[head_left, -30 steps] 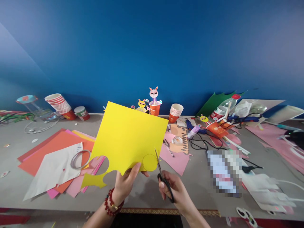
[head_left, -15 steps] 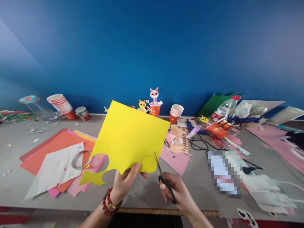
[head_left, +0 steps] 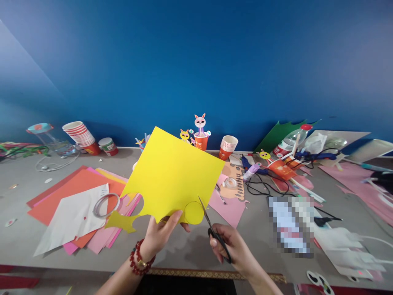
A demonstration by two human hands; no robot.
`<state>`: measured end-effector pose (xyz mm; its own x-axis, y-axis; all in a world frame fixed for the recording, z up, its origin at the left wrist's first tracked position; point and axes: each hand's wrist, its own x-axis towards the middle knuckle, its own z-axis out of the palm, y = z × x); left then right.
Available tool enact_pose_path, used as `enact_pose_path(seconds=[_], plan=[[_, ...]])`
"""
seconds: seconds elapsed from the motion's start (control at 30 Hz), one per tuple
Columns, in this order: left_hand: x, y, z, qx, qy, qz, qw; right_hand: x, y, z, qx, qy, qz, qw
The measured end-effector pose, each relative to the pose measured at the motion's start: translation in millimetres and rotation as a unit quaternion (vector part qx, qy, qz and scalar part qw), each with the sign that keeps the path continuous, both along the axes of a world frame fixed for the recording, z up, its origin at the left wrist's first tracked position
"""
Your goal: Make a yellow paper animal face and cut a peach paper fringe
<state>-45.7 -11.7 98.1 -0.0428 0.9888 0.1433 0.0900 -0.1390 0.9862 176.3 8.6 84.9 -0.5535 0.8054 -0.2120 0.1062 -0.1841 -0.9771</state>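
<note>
While my left hand (head_left: 164, 233) pinches the yellow sheet (head_left: 175, 172) at its six o'clock edge, thumb in front and fingers behind, my right hand (head_left: 231, 246) is closed around the handles of the scissors (head_left: 208, 218). The sheet is lifted off the tabletop (head_left: 184, 250), straight ahead of me at twelve o'clock, with the coloured papers (head_left: 89, 176) lying at nine o'clock from it and the pink paper (head_left: 231, 209) at four. I judge the step in hand to be trimming round the pencilled circle (head_left: 194, 213) near the sheet's five o'clock corner: its lower right side already borders open space, and the blades slant up beside it, their point lying over yellow just beyond the circle's one o'clock. I can't tell whether the blades are parted or pressed together. As I read it, the next move calls for short snips kept on the line, the sheet turned against the blades and my fingers clear of their path. Against the picture from one second ago, the sheet is tipped further clockwise, its top left corner now nearer twelve o'clock; the loose strip (head_left: 121, 221) at its eight o'clock sits higher, and the straws (head_left: 142, 143) show more plainly past its ten o'clock edge. Both grips look the same as then.
</note>
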Motion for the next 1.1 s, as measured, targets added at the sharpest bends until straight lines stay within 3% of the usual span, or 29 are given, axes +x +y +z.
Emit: enact_pose_path(seconds=[0.4, 1.1], plan=[[-1.9, 0.1, 10.4, -0.012, -0.003, -0.010, 1.000, -0.2, 2.0, 3.2, -0.010, -0.019, 0.012, 1.000], [-13.8, 4.7, 14.7, -0.046, -0.043, -0.062, 0.996, 6.9, 6.9, -4.8, 0.025, -0.058, 0.043, 0.997]])
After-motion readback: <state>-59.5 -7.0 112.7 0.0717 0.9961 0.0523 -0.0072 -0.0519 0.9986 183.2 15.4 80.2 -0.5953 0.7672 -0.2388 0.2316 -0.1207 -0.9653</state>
